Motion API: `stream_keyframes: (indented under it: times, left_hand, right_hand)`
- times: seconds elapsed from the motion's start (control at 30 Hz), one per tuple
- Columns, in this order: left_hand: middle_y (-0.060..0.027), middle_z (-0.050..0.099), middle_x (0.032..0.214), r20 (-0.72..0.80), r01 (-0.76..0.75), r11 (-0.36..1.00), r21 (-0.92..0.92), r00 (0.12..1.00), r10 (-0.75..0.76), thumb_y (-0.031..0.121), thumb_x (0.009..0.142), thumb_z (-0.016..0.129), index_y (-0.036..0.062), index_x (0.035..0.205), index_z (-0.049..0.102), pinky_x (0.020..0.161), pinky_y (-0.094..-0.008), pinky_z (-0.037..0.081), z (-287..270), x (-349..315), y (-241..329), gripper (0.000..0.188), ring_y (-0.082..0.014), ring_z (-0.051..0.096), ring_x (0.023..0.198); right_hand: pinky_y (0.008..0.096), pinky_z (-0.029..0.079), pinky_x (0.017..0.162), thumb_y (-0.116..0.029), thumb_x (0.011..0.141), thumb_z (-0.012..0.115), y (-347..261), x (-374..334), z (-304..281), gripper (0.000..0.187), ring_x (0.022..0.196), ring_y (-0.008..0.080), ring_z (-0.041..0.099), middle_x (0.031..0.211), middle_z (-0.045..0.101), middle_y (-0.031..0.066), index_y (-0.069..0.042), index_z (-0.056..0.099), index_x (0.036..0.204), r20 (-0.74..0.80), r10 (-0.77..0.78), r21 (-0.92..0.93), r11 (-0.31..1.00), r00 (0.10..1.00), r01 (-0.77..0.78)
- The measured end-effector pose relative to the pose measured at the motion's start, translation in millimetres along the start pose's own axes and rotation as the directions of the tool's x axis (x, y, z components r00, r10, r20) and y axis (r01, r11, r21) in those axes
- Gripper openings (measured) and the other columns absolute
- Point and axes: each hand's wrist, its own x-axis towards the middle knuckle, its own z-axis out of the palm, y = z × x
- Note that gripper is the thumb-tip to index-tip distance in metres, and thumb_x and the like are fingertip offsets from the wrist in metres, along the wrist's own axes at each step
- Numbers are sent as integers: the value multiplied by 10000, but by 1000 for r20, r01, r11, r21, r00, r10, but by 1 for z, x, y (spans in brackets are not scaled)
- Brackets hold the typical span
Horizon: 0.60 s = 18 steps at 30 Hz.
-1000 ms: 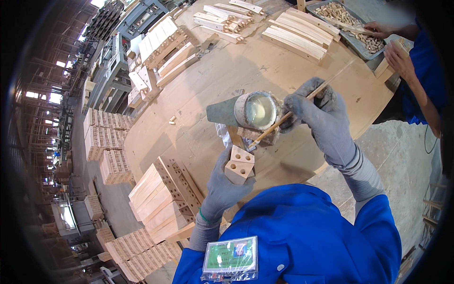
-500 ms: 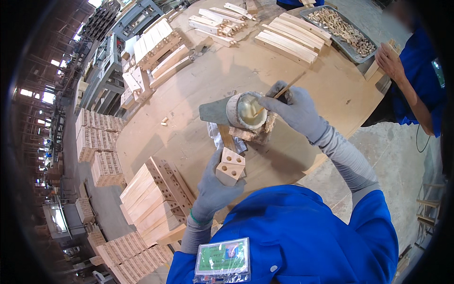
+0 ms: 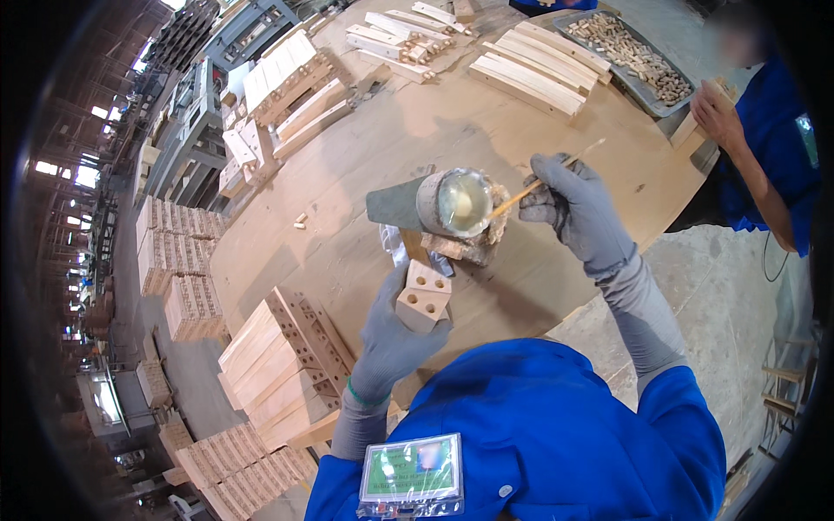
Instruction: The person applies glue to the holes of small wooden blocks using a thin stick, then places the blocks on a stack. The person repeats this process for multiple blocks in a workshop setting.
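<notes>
My left hand (image 3: 391,339), in a grey glove, is closed around pale wooden pieces (image 3: 424,300) whose end faces, with several drilled round holes, point up. My right hand (image 3: 578,208), also gloved, pinches a thin wooden stick (image 3: 512,201). The stick's lower end is beside the right rim of a round pot (image 3: 429,207); whether it touches the rim I cannot tell. Pale, glossy glue-like stuff (image 3: 465,204) shows inside the tilted pot. A crusted block (image 3: 473,249) lies under the pot, and a dark grey-green flat piece (image 3: 393,205) juts out to its left.
Drilled wooden bars (image 3: 282,369) are stacked at the near left. Across the table (image 3: 347,187) lie more bars (image 3: 539,69), a tray of dowels (image 3: 673,104) and a few loose dowels (image 3: 301,220). A co-worker's hand (image 3: 717,113) holds wood at the right.
My right hand has moved right, drawing the stick's end out of the pot to its right rim. The drilled pieces in my left hand have tilted slightly, their holes facing me more.
</notes>
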Motion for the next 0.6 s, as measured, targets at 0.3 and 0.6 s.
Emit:
stream_keyframes:
  times: [0.3,0.6]
  left_hand:
    - [-141,595,1142,46,-10,999,-39,999,12,170,630,756,2,1332,406,907,-337,470,3,-4,-3,802,-235,598,1050]
    - [-143,598,1121,65,-17,1000,25,998,15,165,624,746,48,1300,429,897,-352,474,6,-7,-7,755,-249,608,1034]
  right_hand:
    - [262,542,633,-18,800,706,-43,-50,79,160,683,151,649,770,649,87,17,582,894,269,111,-492,870,957,37]
    - [278,477,663,-211,841,686,-17,-41,70,242,735,141,597,796,616,89,5,610,920,534,42,-587,738,845,334]
